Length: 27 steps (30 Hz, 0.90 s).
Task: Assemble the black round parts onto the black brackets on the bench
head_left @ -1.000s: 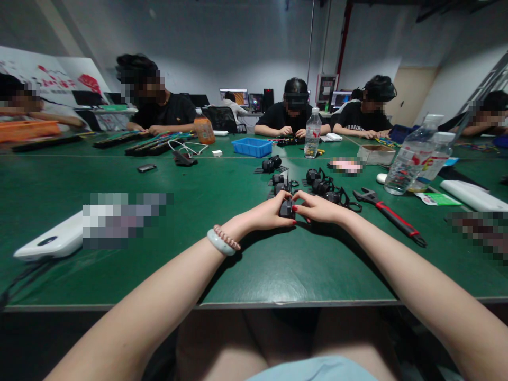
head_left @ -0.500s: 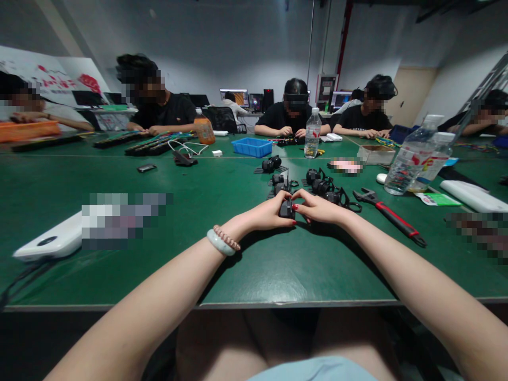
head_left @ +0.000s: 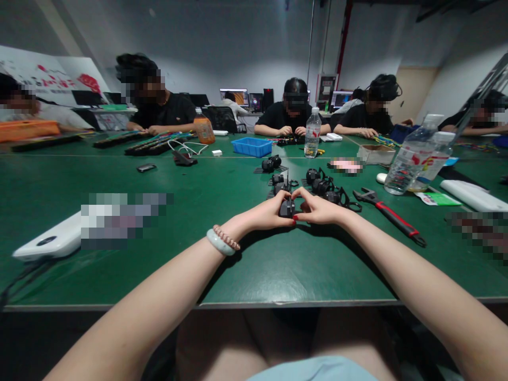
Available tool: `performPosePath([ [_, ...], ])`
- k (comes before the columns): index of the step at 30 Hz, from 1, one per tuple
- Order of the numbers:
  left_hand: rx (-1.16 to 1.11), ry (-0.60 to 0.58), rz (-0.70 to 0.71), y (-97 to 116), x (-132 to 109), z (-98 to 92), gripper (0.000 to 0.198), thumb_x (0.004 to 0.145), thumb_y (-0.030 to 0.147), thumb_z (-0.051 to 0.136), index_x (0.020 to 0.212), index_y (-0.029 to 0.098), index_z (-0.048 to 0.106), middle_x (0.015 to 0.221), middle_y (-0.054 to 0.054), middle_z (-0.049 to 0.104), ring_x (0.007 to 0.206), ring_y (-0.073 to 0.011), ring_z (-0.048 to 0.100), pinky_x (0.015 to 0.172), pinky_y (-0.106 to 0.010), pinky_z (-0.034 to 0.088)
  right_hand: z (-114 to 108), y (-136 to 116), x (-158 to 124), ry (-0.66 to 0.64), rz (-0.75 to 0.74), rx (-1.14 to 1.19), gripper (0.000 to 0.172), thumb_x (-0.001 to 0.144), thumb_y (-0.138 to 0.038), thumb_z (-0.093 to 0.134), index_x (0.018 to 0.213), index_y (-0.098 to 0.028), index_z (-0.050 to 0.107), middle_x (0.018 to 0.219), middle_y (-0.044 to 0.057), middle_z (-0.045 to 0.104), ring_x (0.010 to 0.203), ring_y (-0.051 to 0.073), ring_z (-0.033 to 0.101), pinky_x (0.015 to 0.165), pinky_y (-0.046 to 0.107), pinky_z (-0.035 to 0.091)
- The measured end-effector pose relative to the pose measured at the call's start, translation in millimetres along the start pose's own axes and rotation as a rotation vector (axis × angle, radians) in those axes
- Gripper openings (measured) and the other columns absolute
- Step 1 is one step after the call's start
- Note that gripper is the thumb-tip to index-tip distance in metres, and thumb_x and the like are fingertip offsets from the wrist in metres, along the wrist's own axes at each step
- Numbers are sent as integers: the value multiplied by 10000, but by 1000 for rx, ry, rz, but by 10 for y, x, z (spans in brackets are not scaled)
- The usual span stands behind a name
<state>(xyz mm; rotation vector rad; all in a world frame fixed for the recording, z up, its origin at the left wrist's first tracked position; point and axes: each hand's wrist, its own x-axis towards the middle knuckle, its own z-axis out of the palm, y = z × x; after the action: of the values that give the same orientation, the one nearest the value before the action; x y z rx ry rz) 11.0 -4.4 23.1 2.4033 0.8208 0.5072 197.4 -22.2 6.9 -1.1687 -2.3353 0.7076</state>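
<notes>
A small black device part [head_left: 286, 208] is gripped between the thumb and fingers of my left hand [head_left: 268, 211], just above or on the green table. My right hand [head_left: 317, 207] meets it from the other side, its thumb and fingertips pinched against the part's right edge. The fingers hide much of the part, so its exact kind does not show. Right behind my hands lie more black parts of similar look: a left group [head_left: 272, 164] and a right group with ring-shaped pieces [head_left: 323, 185].
An adjustable wrench [head_left: 397, 219] with red-black handle lies right of my right hand. Water bottles [head_left: 410, 159] stand farther right. A blue tray [head_left: 253, 147] and another bottle [head_left: 313, 135] stand ahead. A white device [head_left: 51, 235] lies left. Several people work across the table [head_left: 159, 280].
My right thumb and fingers have shifted slightly on the black part's right side. My left hand keeps its hold. Across the table, a person at the right has moved their hands.
</notes>
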Motion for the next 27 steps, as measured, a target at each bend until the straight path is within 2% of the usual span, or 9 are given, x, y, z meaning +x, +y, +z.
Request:
performPosePath([
  [6, 2, -2, 3, 7, -1, -3, 578, 591, 370, 583, 1071, 152, 346, 885, -54, 519, 771, -177, 507, 646, -268, 383, 0, -9, -9, 4, 2, -3, 443, 700, -397, 469, 1046, -184, 293, 525, -82, 394, 449, 65, 345, 476, 196, 264],
  [16, 28, -3, 7, -13, 3, 5, 585, 599, 376, 578, 1087, 160, 337, 889, -51, 512, 763, -171, 500, 639, -263, 378, 6, 9, 5, -34, 43, 65, 418, 741, -432, 409, 1068, -192, 311, 556, -58, 462, 474, 85, 445, 493, 205, 324],
  [27, 43, 9, -1, -12, 0, 7, 580, 591, 382, 577, 1077, 167, 344, 869, -43, 505, 758, -175, 503, 641, -268, 384, -17, -40, -9, -30, 76, 45, 385, 769, -432, 364, 1063, -184, 367, 563, -37, 503, 489, 89, 455, 503, 206, 335],
])
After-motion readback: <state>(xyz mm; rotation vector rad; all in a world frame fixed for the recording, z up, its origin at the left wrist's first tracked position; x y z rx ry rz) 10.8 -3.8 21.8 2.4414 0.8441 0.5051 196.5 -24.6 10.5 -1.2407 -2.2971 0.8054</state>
